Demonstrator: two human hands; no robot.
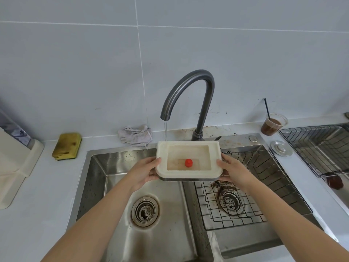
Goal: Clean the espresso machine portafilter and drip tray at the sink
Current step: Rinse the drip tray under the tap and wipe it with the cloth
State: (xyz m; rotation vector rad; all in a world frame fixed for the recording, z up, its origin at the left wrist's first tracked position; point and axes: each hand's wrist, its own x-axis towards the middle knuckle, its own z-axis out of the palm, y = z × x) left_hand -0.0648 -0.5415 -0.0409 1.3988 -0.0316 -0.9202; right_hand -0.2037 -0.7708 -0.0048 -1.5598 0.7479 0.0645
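Tray (188, 144) sits level between both hands, long axis running hand to hand, left hand (145, 172) and right hand (233, 171) gripping its short ends, far-left corner under the stream (165, 130).

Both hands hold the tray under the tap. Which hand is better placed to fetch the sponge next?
Left. The sponge lies on the counter left of the sink, on the side of the left hand; the right hand would have to cross the tray and could hold it meanwhile.
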